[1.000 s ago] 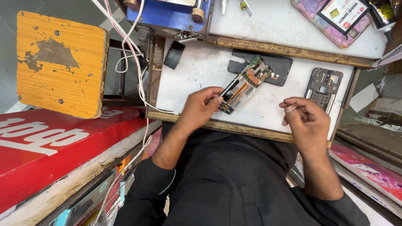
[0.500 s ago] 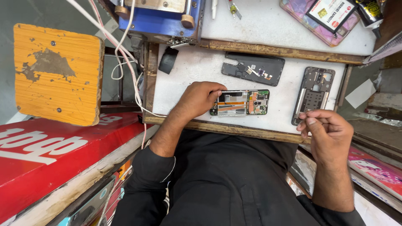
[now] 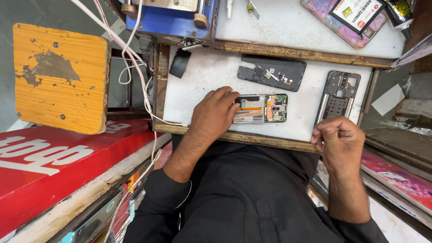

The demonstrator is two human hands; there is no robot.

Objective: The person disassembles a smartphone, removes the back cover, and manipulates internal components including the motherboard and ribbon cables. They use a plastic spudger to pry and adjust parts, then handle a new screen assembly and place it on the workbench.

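While right hand [image 3: 338,139] clenches, left hand [image 3: 216,112] steadies opened phone [image 3: 261,108].

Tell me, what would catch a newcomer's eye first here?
Likely the opened phone with its bare circuit board, lying mid-bench under the left hand. The right hand is closed in a fist at the bench's near edge, below a dark phone frame. A worn yellow wooden stool seat stands out at far left.
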